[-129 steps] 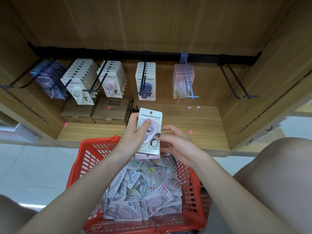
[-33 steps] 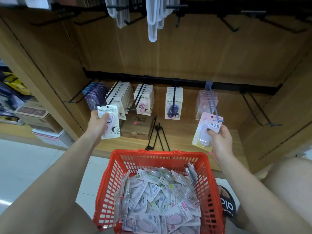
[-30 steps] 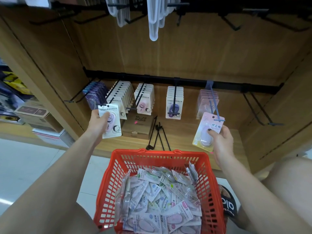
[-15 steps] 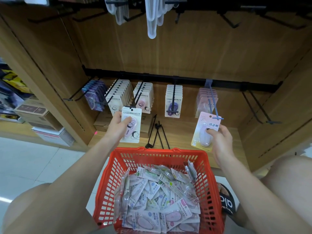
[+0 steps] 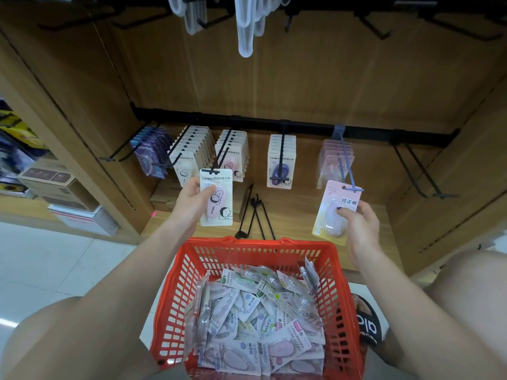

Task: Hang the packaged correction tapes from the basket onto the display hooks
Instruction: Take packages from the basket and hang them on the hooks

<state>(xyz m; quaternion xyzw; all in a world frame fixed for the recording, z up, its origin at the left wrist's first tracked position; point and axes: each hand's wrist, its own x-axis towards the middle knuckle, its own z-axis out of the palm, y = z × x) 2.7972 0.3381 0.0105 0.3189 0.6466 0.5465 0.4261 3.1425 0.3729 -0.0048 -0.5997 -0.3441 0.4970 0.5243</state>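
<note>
My left hand (image 5: 192,200) grips a white card with a pink correction tape (image 5: 218,197); its top edge sits at the tip of a black hook (image 5: 219,160) that carries matching pink packs. My right hand (image 5: 356,220) pinches a pale pink pack (image 5: 333,212), whose top hole is at the end of the blue hook (image 5: 346,167). A red basket (image 5: 340,272) in front of me holds several loose packs (image 5: 255,316). Other hooks on the black rail (image 5: 301,127) carry purple and white packs.
Two bare black hooks (image 5: 422,174) stick out at the right of the rail. Loose black hooks (image 5: 255,212) lie on the wooden shelf behind the basket. Cardboard boxes (image 5: 46,179) stand at the left. White items (image 5: 245,26) hang overhead. My knees flank the basket.
My left hand has carried its pack rightward from the leftmost white row to the hook with pink packs. My right hand has kept its pack at the blue hook's tip.
</note>
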